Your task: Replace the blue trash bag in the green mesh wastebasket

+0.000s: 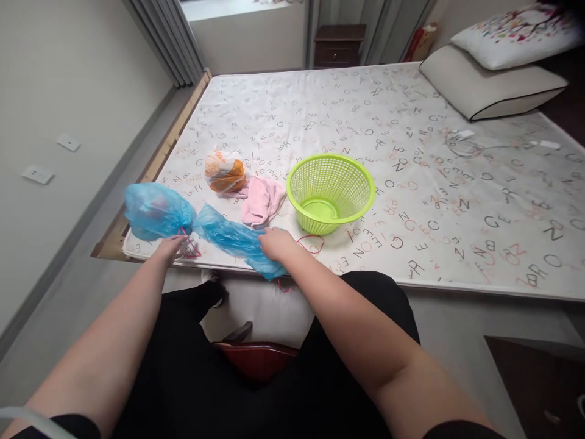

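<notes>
Black-clad legs [379, 305] are being spread below the grip. Just beyond, the loose tail [228, 235] of a blue plastic bag [155, 210] is being clasped by the right hand [276, 244]; red cord [192, 244] at its gathered neck is apparently being pinched by the left hand [172, 245]. Filling is judged done; whether a knot is being finished cannot be told. Past the grip, a pink cloth [262, 198], green basket [333, 171] and orange bundle [228, 177] are being supported by a mattress [429, 207], where scattered letters, N, G and R included, are being displayed; no brand is being made out.
</notes>
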{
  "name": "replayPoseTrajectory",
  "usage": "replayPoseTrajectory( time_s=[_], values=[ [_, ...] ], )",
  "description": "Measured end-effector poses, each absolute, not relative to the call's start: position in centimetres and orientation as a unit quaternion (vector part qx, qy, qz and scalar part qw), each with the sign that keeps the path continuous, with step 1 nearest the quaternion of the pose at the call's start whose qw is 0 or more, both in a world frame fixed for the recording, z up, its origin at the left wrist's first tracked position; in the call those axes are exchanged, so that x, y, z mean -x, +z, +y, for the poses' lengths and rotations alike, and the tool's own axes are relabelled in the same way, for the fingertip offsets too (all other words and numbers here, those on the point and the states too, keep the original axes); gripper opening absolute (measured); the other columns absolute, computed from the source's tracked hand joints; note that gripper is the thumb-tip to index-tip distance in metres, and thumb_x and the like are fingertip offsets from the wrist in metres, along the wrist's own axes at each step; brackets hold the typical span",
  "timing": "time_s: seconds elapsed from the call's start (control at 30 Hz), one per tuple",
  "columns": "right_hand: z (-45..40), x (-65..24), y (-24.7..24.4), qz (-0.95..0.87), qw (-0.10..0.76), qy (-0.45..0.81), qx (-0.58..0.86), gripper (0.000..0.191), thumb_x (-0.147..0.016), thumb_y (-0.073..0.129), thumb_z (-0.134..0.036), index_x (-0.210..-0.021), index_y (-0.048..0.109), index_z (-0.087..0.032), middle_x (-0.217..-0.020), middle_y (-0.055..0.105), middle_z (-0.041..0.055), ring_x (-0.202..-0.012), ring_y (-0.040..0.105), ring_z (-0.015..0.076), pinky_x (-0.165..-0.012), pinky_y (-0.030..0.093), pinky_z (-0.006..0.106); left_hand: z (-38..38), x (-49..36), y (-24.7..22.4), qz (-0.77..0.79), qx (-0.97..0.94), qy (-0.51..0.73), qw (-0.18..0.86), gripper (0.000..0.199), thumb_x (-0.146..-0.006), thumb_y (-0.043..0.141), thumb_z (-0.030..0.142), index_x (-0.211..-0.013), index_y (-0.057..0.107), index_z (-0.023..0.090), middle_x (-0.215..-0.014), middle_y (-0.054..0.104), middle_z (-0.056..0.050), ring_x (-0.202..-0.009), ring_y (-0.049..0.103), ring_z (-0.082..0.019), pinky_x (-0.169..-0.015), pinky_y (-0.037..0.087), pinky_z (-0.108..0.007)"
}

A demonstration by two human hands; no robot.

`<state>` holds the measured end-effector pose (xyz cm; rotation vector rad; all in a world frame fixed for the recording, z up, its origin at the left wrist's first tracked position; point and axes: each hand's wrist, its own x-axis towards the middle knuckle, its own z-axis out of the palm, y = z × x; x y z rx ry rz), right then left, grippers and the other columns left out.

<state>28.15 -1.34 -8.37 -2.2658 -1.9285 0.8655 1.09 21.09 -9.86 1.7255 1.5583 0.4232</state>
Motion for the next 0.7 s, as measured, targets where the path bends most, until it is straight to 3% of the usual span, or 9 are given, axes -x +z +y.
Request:
replayPoseTrajectory(
  time_s=[0.13,0.23,0.33,0.4,0.47,0.53,0.63,0.7],
  values=[
    [-1.1,-25.8,-8.6,-0.712,0.039,0.240,0.659,0.034,-0.098,0.051,-0.031,-0.128,0.064,-0.022,-0.147,0.050,0.0156,-0.141,0.038,0.0393,-0.107,0.041,0.060,21.6,-2.8,-9.5,0.654,-0.589,0.216,0.422,0.022,-0.076,0.061,0.036,-0.083,0.054,0.018,-0.076,0.062,-0.005,-0.076,0.064,-0.017,-0.065,0.055,-0.031],
    [-0.7,-25.1,-8.9,-0.719,0.049,0.251,0.647,0.034,-0.096,0.056,-0.029,-0.127,0.065,-0.019,-0.142,0.054,0.0174,-0.139,0.039,0.0409,-0.110,0.035,0.064,21.4,-3.6,-7.7,0.655,-0.535,0.324,0.423,0.019,-0.089,0.041,0.036,-0.090,0.051,0.020,-0.082,0.061,-0.006,-0.087,0.065,-0.017,-0.068,0.055,-0.029],
    [0.0,-24.9,-8.9,-0.706,0.123,0.239,0.655,0.030,-0.097,0.056,-0.032,-0.120,0.067,-0.015,-0.129,0.062,0.0171,-0.125,0.052,0.0357,-0.108,0.038,0.056,19.2,-4.1,-5.8,0.598,-0.476,0.436,0.475,0.025,-0.094,0.028,0.036,-0.084,0.048,0.023,-0.073,0.056,-0.003,-0.079,0.063,-0.016,-0.065,0.055,-0.028],
    [0.7,-24.7,-8.9,-0.679,0.209,0.263,0.653,0.031,-0.100,0.049,-0.036,-0.115,0.067,-0.015,-0.122,0.066,0.0142,-0.113,0.059,0.0284,-0.102,0.043,0.045,16.8,-4.8,-5.1,0.511,-0.413,0.451,0.604,0.021,-0.091,0.039,0.034,-0.075,0.044,0.022,-0.066,0.051,0.000,-0.064,0.058,-0.013,-0.061,0.053,-0.025],
    [1.5,-24.5,-8.9,-0.628,0.303,0.305,0.649,0.034,-0.104,0.041,-0.036,-0.108,0.067,-0.016,-0.114,0.069,0.0103,-0.103,0.062,0.0219,-0.095,0.046,0.035,14.2,-5.9,-5.2,0.450,-0.344,0.336,0.753,0.022,-0.085,0.053,0.025,-0.068,0.041,0.020,-0.061,0.048,0.003,-0.051,0.049,-0.008,-0.054,0.049,-0.020],
    [2.2,-24.2,-9.0,-0.543,0.388,0.340,0.663,0.037,-0.105,0.035,-0.037,-0.101,0.066,-0.017,-0.105,0.070,0.0070,-0.097,0.062,0.0186,-0.091,0.046,0.031,12.0,-7.1,-5.8,0.419,-0.323,0.189,0.828,0.023,-0.082,0.059,0.021,-0.064,0.044,0.018,-0.058,0.047,0.004,-0.043,0.040,-0.004,-0.045,0.042,-0.016],
    [3.1,-23.7,-9.5,-0.396,0.461,0.416,0.676,0.040,-0.104,0.033,-0.044,-0.100,0.063,-0.019,-0.102,0.070,0.0054,-0.092,0.064,0.0173,-0.086,0.048,0.030,9.9,-8.4,-6.7,0.385,-0.416,-0.007,0.824,0.033,-0.082,0.063,0.030,-0.056,0.049,0.015,-0.058,0.054,0.000,-0.038,0.037,-0.004,-0.041,0.039,-0.018],
    [3.4,-23.3,-10.1,-0.345,0.460,0.492,0.654,0.037,-0.100,0.042,-0.050,-0.106,0.062,-0.019,-0.101,0.069,0.0054,-0.087,0.065,0.0177,-0.080,0.051,0.031,9.7,-8.8,-6.8,0.360,-0.504,-0.110,0.777,0.033,-0.082,0.065,0.036,-0.059,0.059,0.014,-0.066,0.063,-0.005,-0.044,0.049,-0.008,-0.044,0.042,-0.020]
  ],
)
